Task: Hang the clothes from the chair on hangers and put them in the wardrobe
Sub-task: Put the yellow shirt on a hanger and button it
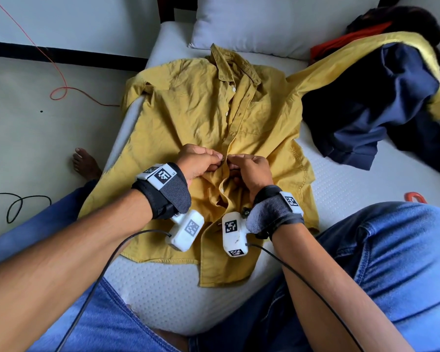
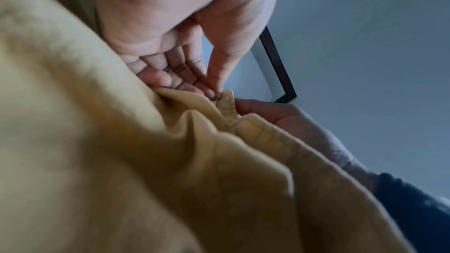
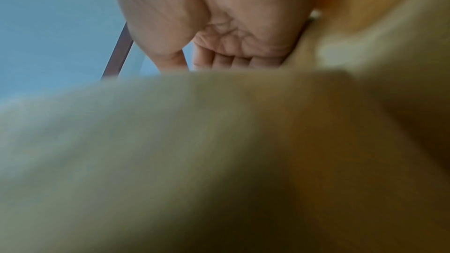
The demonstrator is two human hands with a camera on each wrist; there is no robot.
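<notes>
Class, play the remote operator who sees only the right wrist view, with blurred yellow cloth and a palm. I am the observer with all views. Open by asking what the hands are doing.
Operator: What are the hands doing?
Observer: The left hand and right hand both pinch the front edges of a mustard-yellow button-up cotton shirt at mid-chest.
Operator: Where does the shirt lie?
Observer: Spread flat, collar away from the person, on a white dotted mattress.
Operator: Any other clothes?
Observer: A dark navy garment is heaped on the mattress to the right, over the shirt's sleeve.

white bed point(image 1: 341, 189), yellow shirt point(image 1: 188, 118) spread flat, pillow point(image 1: 264, 21), dark clothes pile point(image 1: 381, 102) at right
</notes>
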